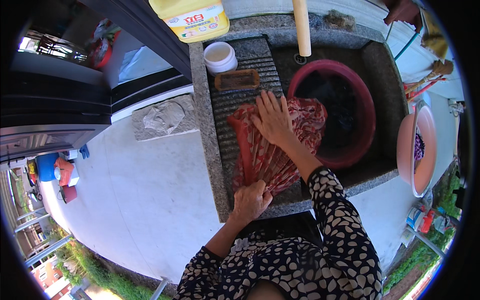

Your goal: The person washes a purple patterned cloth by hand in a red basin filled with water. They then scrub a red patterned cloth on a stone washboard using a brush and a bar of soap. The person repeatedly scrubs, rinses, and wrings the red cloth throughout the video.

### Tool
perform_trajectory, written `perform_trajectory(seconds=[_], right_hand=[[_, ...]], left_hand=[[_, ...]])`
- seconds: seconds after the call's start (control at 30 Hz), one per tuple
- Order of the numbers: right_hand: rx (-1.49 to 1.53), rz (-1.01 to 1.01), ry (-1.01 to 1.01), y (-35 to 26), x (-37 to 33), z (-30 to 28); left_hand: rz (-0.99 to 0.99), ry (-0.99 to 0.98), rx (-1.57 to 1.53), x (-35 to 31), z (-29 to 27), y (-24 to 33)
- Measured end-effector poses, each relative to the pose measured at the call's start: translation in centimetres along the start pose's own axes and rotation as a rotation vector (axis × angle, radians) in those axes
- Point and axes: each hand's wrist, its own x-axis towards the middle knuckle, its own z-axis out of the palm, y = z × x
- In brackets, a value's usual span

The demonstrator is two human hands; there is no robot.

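From the head view, the left hand (250, 201) is closed on the near end of a red patterned cloth (265, 162), close to the front edge of a stone sink (207, 145). The right hand (275, 119) lies flat on the far part of the cloth, fingers slightly spread, pinching nothing. The cloth is bunched on a ribbed washboard (222, 122); its right side reaches the rim of a red basin (372, 117) holding dark water (345, 107). Ribs show between the cloth and the sink's left edge. Beyond the fingertips, a brown block (237, 80) and a white tub (220, 57) bound the room on the board's far side. Pale floor (155, 195) spreads out left of the sink.
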Motion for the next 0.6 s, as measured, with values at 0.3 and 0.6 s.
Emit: perform_trajectory(seconds=[0.3, 0.6], right_hand=[[0.193, -0.301, 0.042, -1.7, -3.8, -2.5], [0.247, -0.36, 0.276, 0.3, 12.3, 0.2]], left_hand=[[0.018, 0.055, -0.063, 0.5, -0.7, 0.3], [0.041, 0.123, -0.189, 0.2, -1.2, 0.7]])
